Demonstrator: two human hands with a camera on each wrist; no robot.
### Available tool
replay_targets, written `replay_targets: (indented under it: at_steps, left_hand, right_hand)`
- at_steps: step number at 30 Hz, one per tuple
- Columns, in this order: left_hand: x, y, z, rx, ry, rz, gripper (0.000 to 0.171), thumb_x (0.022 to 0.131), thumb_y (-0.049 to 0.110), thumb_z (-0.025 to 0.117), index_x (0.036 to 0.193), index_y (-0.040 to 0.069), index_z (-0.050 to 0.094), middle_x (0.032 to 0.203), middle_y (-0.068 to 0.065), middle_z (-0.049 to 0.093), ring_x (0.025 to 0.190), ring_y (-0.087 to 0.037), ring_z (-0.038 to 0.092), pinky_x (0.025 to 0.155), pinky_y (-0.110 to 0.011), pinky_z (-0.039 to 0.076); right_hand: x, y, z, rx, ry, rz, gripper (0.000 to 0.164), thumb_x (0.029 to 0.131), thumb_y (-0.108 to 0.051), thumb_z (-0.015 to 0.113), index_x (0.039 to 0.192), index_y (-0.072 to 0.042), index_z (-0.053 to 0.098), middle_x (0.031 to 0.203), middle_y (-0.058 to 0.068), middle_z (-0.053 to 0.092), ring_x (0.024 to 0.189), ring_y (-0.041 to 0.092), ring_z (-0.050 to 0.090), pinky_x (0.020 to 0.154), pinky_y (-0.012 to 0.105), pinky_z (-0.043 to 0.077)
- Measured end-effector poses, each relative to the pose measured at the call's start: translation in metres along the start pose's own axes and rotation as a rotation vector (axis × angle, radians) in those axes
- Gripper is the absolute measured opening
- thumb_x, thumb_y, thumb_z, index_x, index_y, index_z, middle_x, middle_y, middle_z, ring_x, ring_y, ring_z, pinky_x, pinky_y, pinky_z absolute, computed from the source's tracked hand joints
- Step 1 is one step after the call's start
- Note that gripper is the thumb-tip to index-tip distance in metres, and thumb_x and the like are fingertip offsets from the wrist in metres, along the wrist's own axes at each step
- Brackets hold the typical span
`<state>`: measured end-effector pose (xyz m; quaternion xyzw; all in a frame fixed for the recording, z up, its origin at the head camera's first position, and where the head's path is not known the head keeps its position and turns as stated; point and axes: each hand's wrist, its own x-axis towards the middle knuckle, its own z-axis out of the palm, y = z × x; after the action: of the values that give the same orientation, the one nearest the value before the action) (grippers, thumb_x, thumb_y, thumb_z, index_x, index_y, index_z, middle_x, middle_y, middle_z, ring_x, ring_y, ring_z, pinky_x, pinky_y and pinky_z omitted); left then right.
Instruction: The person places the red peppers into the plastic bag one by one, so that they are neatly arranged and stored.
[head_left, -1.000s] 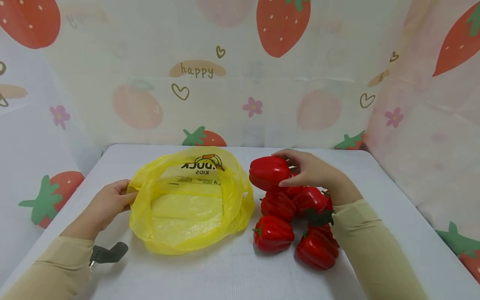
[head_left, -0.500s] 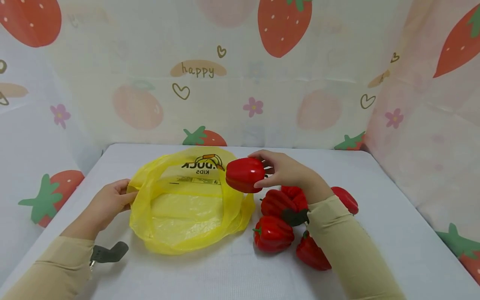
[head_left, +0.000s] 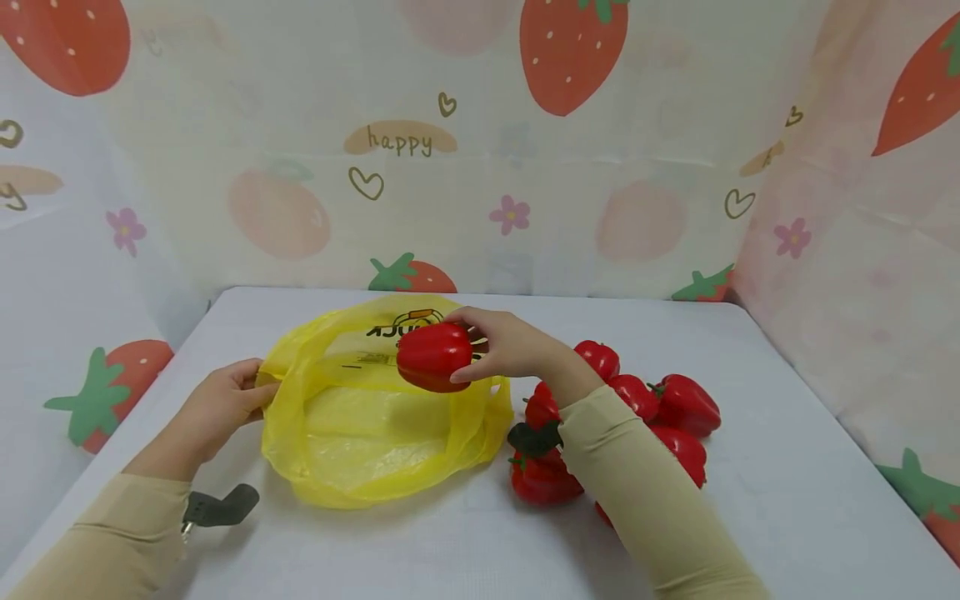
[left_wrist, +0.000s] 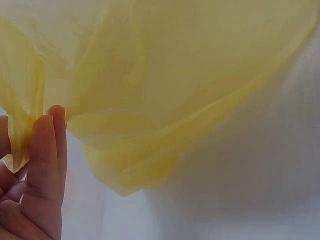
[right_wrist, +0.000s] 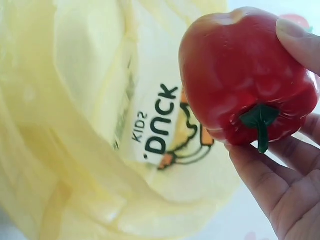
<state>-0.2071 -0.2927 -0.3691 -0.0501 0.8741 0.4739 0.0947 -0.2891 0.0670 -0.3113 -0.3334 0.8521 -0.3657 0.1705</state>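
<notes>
A yellow plastic bag (head_left: 360, 467) lies with its mouth spread wide on the table's left half. At the bag's left rim, my left hand (head_left: 225, 404) pinches the film; the left wrist view shows a fold of the bag (left_wrist: 130, 165) between thumb and fingers. My right hand (head_left: 510, 346) holds a red bell pepper (head_left: 433, 358) over the bag's right side, thumb on one side and fingers on the other. In the right wrist view the pepper's green stem (right_wrist: 262, 125) shows, with the bag's printed lettering (right_wrist: 160, 120) behind it.
Several more red bell peppers (head_left: 686, 406) lie in a group on the right of the white table (head_left: 780, 500), partly hidden by my right forearm. A strawberry-print curtain (head_left: 480, 150) stands behind the table and along both sides.
My right hand has carried the bell pepper leftward from above the pepper group to over the bag's opening. My left hand keeps its hold on the rim.
</notes>
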Motion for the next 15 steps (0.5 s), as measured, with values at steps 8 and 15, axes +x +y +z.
replay_targets:
  at_steps: [8,15]
  left_hand:
    - [-0.001,-0.003,-0.001,0.005,-0.003,0.013,0.064,0.088,0.049,0.053,0.134,0.006,0.040,0.129,-0.015,0.048,0.105,-0.028,0.052,0.091,-0.038,0.045]
    - [0.000,-0.003,0.000,0.007,0.000,0.008,0.065,0.088,0.048,0.053,0.135,0.006,0.038,0.130,-0.016,0.047,0.105,-0.028,0.052,0.091,-0.038,0.045]
  right_hand:
    - [0.022,-0.005,0.017,-0.020,-0.031,-0.019,0.067,0.073,-0.027,0.078,0.129,-0.018,0.044,0.119,-0.003,0.052,0.107,0.016,0.051,0.081,0.025,0.051]
    - [0.036,-0.013,0.032,-0.036,-0.035,-0.024,0.066,0.073,-0.026,0.078,0.129,-0.016,0.044,0.118,-0.003,0.053,0.104,0.013,0.052,0.080,0.022,0.050]
